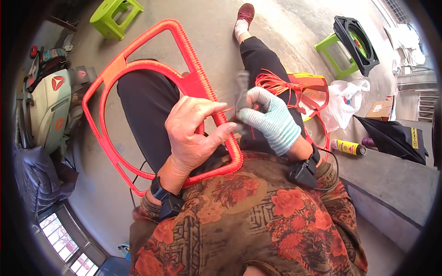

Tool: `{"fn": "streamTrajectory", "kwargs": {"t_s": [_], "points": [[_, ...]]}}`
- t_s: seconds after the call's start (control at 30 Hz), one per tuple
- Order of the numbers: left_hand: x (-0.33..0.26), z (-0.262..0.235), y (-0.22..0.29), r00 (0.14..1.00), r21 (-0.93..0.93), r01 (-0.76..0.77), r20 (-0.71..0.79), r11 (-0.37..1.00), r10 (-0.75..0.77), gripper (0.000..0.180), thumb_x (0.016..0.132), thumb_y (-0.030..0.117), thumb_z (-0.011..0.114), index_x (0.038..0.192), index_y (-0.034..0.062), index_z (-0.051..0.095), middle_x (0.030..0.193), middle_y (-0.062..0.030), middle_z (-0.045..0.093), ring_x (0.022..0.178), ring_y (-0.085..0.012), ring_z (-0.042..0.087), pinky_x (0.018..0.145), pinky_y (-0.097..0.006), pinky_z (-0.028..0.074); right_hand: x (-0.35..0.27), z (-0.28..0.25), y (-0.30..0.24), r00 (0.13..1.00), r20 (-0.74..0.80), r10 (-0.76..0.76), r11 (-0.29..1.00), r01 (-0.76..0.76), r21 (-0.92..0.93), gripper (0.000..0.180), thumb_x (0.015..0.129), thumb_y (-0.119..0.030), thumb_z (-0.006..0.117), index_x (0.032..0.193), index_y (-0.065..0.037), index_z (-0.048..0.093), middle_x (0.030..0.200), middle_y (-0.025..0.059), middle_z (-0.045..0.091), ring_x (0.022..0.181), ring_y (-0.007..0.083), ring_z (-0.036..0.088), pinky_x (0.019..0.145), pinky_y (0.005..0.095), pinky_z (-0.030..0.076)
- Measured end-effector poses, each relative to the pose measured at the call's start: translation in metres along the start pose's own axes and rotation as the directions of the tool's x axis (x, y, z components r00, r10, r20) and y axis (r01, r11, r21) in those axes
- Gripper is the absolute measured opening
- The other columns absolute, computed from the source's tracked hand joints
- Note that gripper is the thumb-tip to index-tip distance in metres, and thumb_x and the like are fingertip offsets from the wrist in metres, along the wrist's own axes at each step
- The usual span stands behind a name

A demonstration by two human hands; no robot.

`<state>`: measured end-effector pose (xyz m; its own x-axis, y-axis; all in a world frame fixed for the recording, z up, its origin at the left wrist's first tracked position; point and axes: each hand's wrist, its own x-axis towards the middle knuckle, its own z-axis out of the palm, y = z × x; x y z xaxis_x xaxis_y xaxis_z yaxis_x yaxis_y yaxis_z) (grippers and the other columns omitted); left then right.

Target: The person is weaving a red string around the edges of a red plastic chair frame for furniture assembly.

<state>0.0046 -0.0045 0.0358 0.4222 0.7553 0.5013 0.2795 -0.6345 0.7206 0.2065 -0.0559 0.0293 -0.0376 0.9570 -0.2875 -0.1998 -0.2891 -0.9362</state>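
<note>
A red-orange frame (188, 48), its bars wound with cord and a ring set inside it, lies tilted across my lap. My bare left hand (193, 131) is wrapped round its right-hand bar, thumb and forefinger on either side. Close by, my right hand (271, 119), in a pale green-striped glove, is closed on a dark grey hand tool (241, 89). That tool is smeared by motion, so its kind does not show. A thin orange strand runs between the bar and the tool. Over my right thigh hangs a bundle of loose orange cord (276, 83).
Green stools (115, 18) stand ahead, the right one bearing a black frame (355, 43). Right of me are a white plastic bag (343, 103), a yellow can (348, 147), a cardboard box (380, 109) and a black umbrella-like bundle (396, 138). A scooter-like vehicle (53, 110) stands left.
</note>
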Motion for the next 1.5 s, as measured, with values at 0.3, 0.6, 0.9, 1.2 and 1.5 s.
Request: {"fn": "streamTrajectory", "kwargs": {"t_s": [0.3,0.6,0.9,1.2,1.5], "points": [[-0.006,0.001,-0.003,0.993,-0.089,0.119,-0.002,0.989,-0.120,0.013,0.074,0.002,0.079,0.084,0.0039,0.070,0.077,-0.0049,0.066,0.069,-0.0199,0.059,0.065,-0.033,0.045,-0.002,-0.016,0.007,0.999,-0.021,-0.047,0.994,0.048,0.098,0.024,0.093,-0.012,0.069,0.112,-0.001,0.059,0.094,0.0110,0.070,0.080,0.0178,0.072,0.069,0.0287,0.058],[-0.001,0.002,-0.004,0.998,-0.022,0.009,0.069,1.000,-0.008,0.014,0.071,0.003,0.080,0.081,0.0063,0.071,0.074,-0.0036,0.066,0.070,-0.0219,0.060,0.069,-0.034,0.046,-0.023,-0.042,-0.044,0.567,0.173,-0.805,0.006,0.300,-0.954,0.052,0.071,-0.024,0.087,0.115,-0.004,0.067,0.113,0.0138,0.068,0.101,0.0319,0.067,0.089,0.0409,0.053],[-0.005,0.006,-0.012,0.834,-0.615,0.208,-0.295,0.761,-0.466,0.018,0.093,0.016,0.065,0.101,0.0022,0.057,0.095,-0.0042,0.058,0.083,-0.0106,0.054,0.079,-0.025,0.044,-0.023,-0.037,-0.022,0.994,0.108,0.034,0.807,0.036,-0.589,0.011,0.097,-0.016,0.063,0.094,-0.005,0.063,0.067,0.0063,0.061,0.056,0.0190,0.062,0.055,0.0318,0.049],[-0.010,0.017,-0.026,0.752,-0.900,0.300,0.020,0.315,-0.659,0.042,0.101,0.036,0.059,0.126,0.0023,0.054,0.117,-0.0087,0.060,0.107,-0.0159,0.058,0.100,-0.037,0.046,-0.002,-0.018,0.033,0.986,0.125,-0.114,0.729,0.169,-0.664,0.024,0.097,-0.026,0.059,0.105,-0.004,0.064,0.079,0.0214,0.066,0.075,0.0387,0.067,0.066,0.0437,0.053],[0.012,0.025,-0.028,0.748,-0.800,0.596,0.586,-0.074,-0.313,0.088,0.092,0.065,0.056,0.141,-0.0077,0.046,0.144,-0.0274,0.050,0.115,-0.0286,0.065,0.099,-0.045,0.055,-0.022,0.001,-0.008,0.999,0.043,0.008,0.940,0.007,-0.342,0.018,0.101,-0.016,0.057,0.109,-0.002,0.064,0.072,0.0101,0.065,0.063,0.0182,0.068,0.057,0.0323,0.054]]}}
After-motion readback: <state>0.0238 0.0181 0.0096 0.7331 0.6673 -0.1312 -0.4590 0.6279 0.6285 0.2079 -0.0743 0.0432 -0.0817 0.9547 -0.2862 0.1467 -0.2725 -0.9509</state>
